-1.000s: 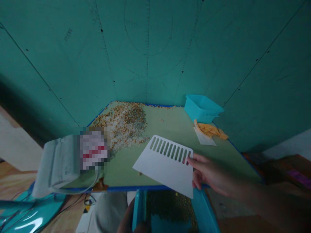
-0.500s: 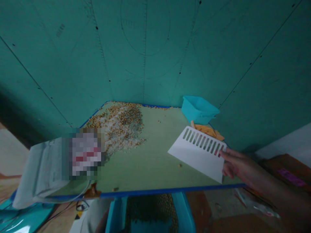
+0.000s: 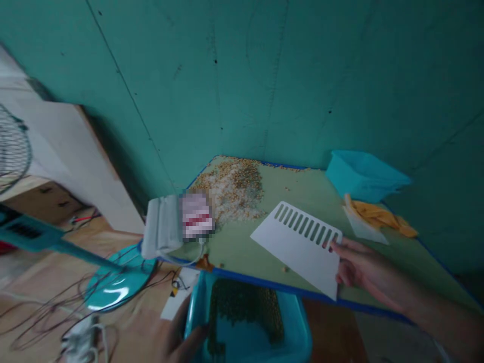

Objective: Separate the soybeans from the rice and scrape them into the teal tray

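My right hand (image 3: 353, 264) pinches the right edge of a white slotted scraper (image 3: 298, 252), a flat sheet with a row of slots, held over the front of the green tabletop (image 3: 234, 252). Low in the picture, my left hand (image 3: 185, 333) is closed around the left rim of a blue basin (image 3: 302, 327), thumb on the inner side; it is blurred and partly cut off. Yellowish beans, perhaps soybeans, and dark green ones lie in that basin below the table edge. Farther back, a spread of beans mixed with whitish grains (image 3: 236, 189) covers the tabletop's far left.
A smaller blue bin (image 3: 363, 176) and an orange cloth (image 3: 385, 217) occupy the table's right side. At the left edge are a white folded bag (image 3: 162, 227) and a pixelated object (image 3: 196, 217). On the floor stands a fan base (image 3: 121, 277) among cables; a green wall rises behind.
The view has turned left, bringing the fan and floor cables in. My left hand shows more clearly at the basin's left rim. The scraper stays in my right hand, slightly shifted over the table.
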A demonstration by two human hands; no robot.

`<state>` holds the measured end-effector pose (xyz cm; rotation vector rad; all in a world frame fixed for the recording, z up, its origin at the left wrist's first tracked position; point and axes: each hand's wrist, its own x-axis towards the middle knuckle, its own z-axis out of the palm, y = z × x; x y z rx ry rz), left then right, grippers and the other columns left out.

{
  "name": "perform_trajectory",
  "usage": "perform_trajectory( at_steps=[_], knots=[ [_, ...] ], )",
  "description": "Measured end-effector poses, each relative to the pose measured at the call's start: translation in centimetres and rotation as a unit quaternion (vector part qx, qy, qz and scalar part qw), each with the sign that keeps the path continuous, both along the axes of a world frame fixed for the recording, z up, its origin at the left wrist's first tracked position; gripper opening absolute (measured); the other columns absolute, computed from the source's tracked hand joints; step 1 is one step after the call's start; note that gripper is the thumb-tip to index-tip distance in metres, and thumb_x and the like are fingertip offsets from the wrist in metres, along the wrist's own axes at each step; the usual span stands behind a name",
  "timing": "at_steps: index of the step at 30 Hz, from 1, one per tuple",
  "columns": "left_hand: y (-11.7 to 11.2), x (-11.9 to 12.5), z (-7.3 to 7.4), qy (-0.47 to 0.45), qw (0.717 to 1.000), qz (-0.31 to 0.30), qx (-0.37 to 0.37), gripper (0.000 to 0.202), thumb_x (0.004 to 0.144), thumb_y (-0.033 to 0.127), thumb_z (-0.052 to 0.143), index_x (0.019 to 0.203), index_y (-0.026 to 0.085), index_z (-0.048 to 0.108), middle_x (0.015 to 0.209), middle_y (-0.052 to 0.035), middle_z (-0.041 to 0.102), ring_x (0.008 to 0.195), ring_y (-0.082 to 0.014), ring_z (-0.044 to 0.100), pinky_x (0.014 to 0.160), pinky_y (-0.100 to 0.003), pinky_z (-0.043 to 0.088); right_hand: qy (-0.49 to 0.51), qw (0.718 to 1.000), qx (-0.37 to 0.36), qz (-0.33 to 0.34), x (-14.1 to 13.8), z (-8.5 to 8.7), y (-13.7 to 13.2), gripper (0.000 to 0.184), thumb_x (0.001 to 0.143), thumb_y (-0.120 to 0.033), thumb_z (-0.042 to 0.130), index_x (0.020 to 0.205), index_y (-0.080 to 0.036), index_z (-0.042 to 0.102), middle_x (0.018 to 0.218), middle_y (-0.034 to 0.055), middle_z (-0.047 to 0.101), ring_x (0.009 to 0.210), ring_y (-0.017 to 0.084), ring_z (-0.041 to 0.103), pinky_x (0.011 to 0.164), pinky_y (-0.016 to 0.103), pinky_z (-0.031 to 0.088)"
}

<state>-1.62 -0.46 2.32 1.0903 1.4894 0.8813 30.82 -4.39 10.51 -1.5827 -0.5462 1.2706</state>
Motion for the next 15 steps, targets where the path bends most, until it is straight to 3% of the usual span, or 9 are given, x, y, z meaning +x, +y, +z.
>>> perform_trajectory(
  at_steps=[2, 4, 5, 9, 15],
  knots=[
    [-0.1, -0.3, 1.3, 0.005, 1.000, 0.008, 0.016, 0.051, 0.063, 0.027, 0.061, 0.111, 0.011, 0.055, 0.103, -0.0122, 0.071, 0.094, -0.0319, 0.064, 0.071, -0.035, 0.055, 0.026, 0.999, -0.016, 0.024, -1.8, 0.1, 0.7, 0.012, 0.075, -0.030, 0.058, 0.078, -0.019, 0.053, 0.054, -0.0046, 0.057, 0.033, 0.006, 0.045, 0.048, 0.024, 0.046],
    [-0.4, -0.5, 2.0, -0.002, 1.000, -0.023, -0.007, 0.054, 0.062, 0.026, 0.063, 0.113, 0.009, 0.054, 0.104, -0.0125, 0.071, 0.093, -0.0315, 0.064, 0.073, -0.034, 0.055, 0.039, 0.998, -0.023, 0.050, -3.4, 0.2, 1.3, 0.012, 0.077, -0.030, 0.056, 0.082, -0.019, 0.053, 0.059, -0.0038, 0.059, 0.034, 0.005, 0.046, 0.050, 0.024, 0.047],
    [-0.6, -0.5, 2.2, -0.014, 1.000, -0.010, -0.007, 0.053, 0.063, 0.025, 0.062, 0.113, 0.010, 0.055, 0.107, -0.0108, 0.070, 0.097, -0.0309, 0.062, 0.076, -0.034, 0.053, 0.041, 0.997, -0.025, 0.062, -4.1, 0.2, 1.5, 0.012, 0.078, -0.030, 0.055, 0.082, -0.019, 0.053, 0.061, -0.0037, 0.060, 0.034, 0.005, 0.046, 0.051, 0.024, 0.047],
    [-1.3, -0.5, 1.7, -0.047, 0.994, 0.091, -0.044, 0.048, 0.058, 0.022, 0.062, 0.105, 0.019, 0.063, 0.098, -0.0024, 0.073, 0.097, -0.0324, 0.061, 0.077, -0.037, 0.053, 0.042, 0.992, -0.030, 0.111, -6.0, 0.2, 1.8, 0.016, 0.077, -0.034, 0.055, 0.085, -0.020, 0.052, 0.061, -0.0050, 0.058, 0.034, 0.006, 0.047, 0.050, 0.025, 0.047],
    [-1.1, -1.2, 1.8, -0.081, 0.991, 0.075, -0.081, 0.054, 0.061, 0.023, 0.060, 0.114, 0.014, 0.056, 0.098, -0.0035, 0.072, 0.093, -0.0303, 0.062, 0.074, -0.034, 0.053, -0.012, 0.983, -0.074, 0.170, -5.1, 0.6, 0.7, 0.033, 0.067, -0.051, 0.060, 0.078, -0.020, 0.053, 0.046, -0.0039, 0.055, 0.033, 0.010, 0.047, 0.048, 0.026, 0.043]
  ],
)
